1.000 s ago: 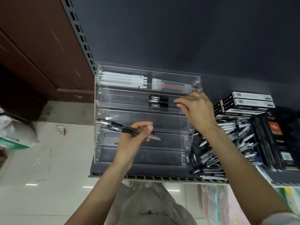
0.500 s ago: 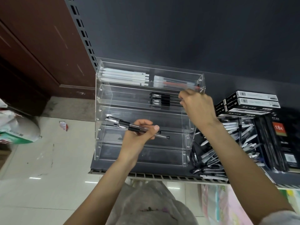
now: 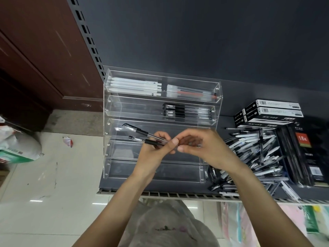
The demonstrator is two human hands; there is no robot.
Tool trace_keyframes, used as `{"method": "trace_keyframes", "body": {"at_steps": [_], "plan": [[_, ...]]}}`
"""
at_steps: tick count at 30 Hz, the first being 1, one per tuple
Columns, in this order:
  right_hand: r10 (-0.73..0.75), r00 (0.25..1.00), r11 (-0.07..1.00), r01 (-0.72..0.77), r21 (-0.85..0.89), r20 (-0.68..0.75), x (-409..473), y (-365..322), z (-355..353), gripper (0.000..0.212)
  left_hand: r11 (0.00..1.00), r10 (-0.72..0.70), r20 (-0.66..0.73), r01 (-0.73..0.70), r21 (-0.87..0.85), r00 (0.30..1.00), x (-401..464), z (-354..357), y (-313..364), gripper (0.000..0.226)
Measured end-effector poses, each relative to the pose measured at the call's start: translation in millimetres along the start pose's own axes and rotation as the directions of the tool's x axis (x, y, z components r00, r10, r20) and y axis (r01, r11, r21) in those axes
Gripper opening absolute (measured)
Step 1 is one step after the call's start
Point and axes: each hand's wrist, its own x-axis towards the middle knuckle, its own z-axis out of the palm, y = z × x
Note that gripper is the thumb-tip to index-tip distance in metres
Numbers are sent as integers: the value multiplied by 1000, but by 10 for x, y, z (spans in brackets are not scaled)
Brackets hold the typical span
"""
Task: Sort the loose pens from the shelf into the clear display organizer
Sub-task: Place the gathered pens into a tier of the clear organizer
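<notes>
We view from above a clear display organizer (image 3: 160, 122) of five stepped tiers, standing on a dark shelf (image 3: 178, 186). The left hand (image 3: 153, 152) grasps two black-gripped pens (image 3: 142, 135), its fingers curled round their barrels in front of the third tier; the capped ends point up and to the left. The right hand (image 3: 204, 148) meets the left at the pens' other ends, its thumb and forefinger curled toward them (we cannot tell whether it actually pinches a pen, since the fingers hide the contact).

In the top tier we note white pens (image 3: 135, 86) at left and clear pens with red refills (image 3: 192, 93) at right. The second tier holds several black pens (image 3: 185, 112), lying lengthwise toward its right end.

Just beside the organizer, to its right, lies the pile of loose pens (image 3: 258, 154), partly hidden by the right wrist. Behind the pile stand stacked black-and-white boxes (image 3: 270, 111), and at far right a black packet marked "18K" (image 3: 306, 150). Below the shelf edge we see a pale tiled floor (image 3: 44, 175).
</notes>
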Motion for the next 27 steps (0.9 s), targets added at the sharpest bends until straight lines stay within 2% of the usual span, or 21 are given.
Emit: {"method": "trace_keyframes", "body": {"at_steps": [3,5,9,12,14,18,21,24,27], "plan": [[22,1000,995,-23,92,17,-5,28,20,18,1000,-3,3,3,-10,1000,-9,-32,15,10],[19,1000,993,-16,114,-25,9,38,59,15,1000,1,-4,-1,-9,1000,-14,-50,20,11],[12,959,995,17,100,-284,21,110,14,19,1000,12,-68,-13,-13,998,-12,-133,25,18],[-84,855,991,19,-132,-512,6,273,-256,23,999,-53,-129,51,-18,990,7,-263,15,13],[-195,803,938,-14,-346,-563,27,390,-423,18,995,-97,-122,96,-12,988,8,-331,8,16],[-369,764,745,-97,-660,-529,145,503,-543,12,983,-126,-59,117,-142,990,0,-339,18,16],[-451,793,534,-126,-836,-409,248,527,-548,6,975,-124,-55,111,-194,991,10,-301,9,17],[-432,854,257,-189,-948,-288,353,523,-541,19,971,-135,-69,118,-207,989,11,-286,14,18],[-291,939,95,-162,-982,-183,399,370,-533,28,967,-144,-85,123,-222,986,7,-292,12,16]]}}
